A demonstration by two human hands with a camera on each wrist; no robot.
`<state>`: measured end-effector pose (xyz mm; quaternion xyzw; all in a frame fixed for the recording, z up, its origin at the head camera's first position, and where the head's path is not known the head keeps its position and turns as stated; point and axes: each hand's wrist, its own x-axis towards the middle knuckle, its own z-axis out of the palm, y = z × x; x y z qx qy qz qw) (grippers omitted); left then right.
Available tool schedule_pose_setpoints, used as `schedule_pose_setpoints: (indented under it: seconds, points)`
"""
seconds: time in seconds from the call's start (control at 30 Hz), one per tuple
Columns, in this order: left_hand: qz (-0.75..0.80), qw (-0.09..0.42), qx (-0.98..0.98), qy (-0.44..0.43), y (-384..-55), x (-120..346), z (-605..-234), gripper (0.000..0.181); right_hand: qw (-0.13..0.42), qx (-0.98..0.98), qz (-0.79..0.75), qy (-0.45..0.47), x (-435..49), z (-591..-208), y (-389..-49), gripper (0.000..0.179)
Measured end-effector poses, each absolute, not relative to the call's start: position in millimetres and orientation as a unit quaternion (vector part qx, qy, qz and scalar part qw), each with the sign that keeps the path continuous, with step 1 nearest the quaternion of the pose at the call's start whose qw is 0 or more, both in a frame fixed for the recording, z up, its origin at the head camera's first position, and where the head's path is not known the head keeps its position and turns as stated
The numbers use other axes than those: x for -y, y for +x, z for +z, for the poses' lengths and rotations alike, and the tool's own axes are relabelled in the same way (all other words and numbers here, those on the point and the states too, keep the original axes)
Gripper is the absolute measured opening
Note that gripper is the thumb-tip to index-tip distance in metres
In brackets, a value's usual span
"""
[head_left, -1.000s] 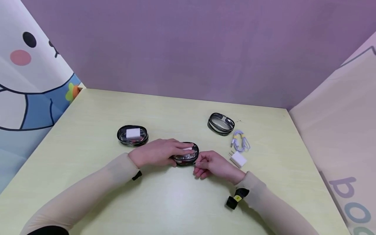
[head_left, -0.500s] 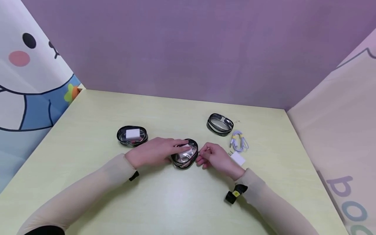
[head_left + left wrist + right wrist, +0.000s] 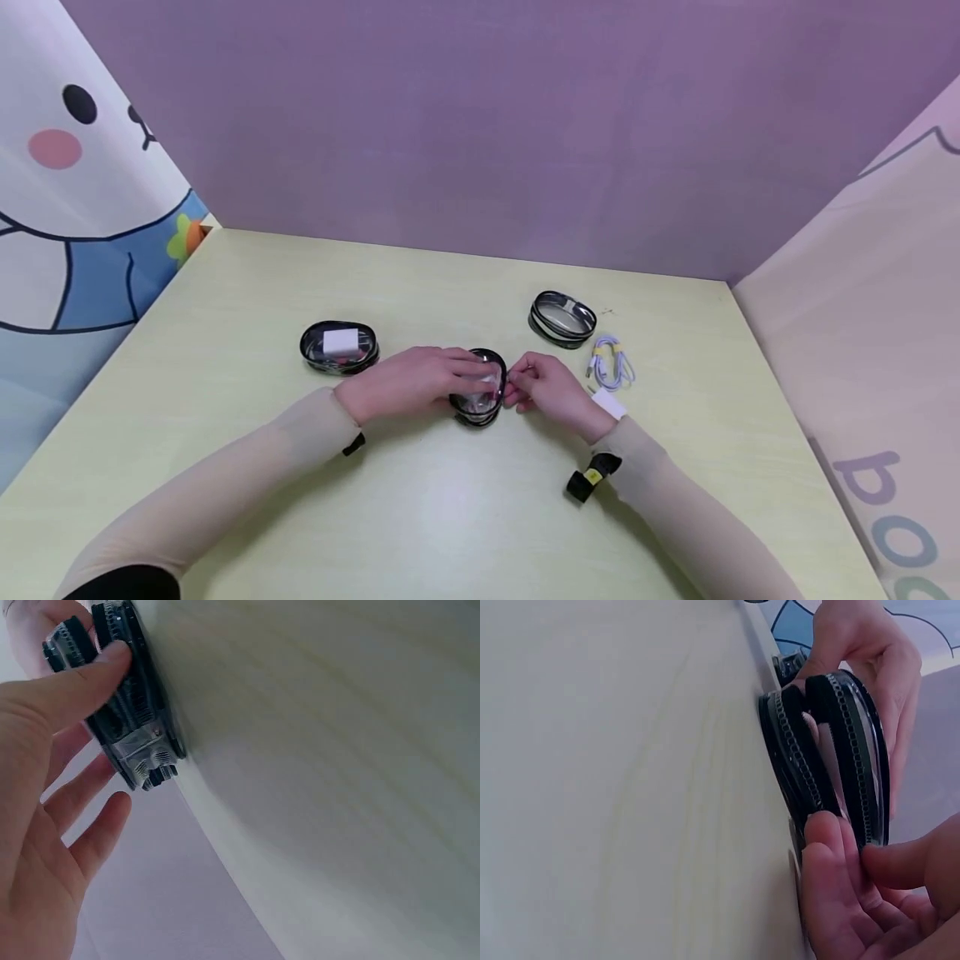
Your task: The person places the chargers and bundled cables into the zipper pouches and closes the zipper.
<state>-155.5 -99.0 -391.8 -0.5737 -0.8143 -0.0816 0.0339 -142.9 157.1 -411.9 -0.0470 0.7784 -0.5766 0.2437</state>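
Note:
A small clear pouch with black edging and a zipper (image 3: 477, 409) lies mid-table, its near end turned towards me. My left hand (image 3: 416, 379) holds it from the left. In the left wrist view the thumb presses one side of the pouch (image 3: 139, 712), with fingers behind. At its right edge my right hand (image 3: 553, 390) pinches the zipper between thumb and index finger; the pull is hidden by the fingers. The right wrist view shows the pouch's (image 3: 859, 739) two zipper rows parted at the far end, narrowing towards my fingers. Something pale shows inside.
Another black-edged pouch (image 3: 318, 360) with a white charger block (image 3: 341, 342) on it lies left. To the right are a third pouch (image 3: 562, 319), a coiled white cable (image 3: 611, 363) and a white plug adapter (image 3: 608, 403). A purple wall (image 3: 480, 150) stands behind the table.
The pouch between my hands has turned, from lying crosswise to pointing more towards me. My right hand has shifted upward along its right edge, staying at the zipper. The left hand keeps holding it.

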Motion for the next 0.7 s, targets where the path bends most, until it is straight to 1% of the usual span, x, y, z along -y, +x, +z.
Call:
schedule_pose_setpoints:
  seconds: [0.23, 0.7]
  points:
    - [-0.094, 0.008, 0.824, -0.559, -154, 99, -392, 0.062, 0.253, -0.776, -0.575, -0.059, -161, -417, -146, 0.008]
    - [-0.086, -0.006, 0.836, -0.542, -154, 98, -391, 0.062, 0.253, -0.778, -0.572, -0.061, -168, -418, -143, 0.009]
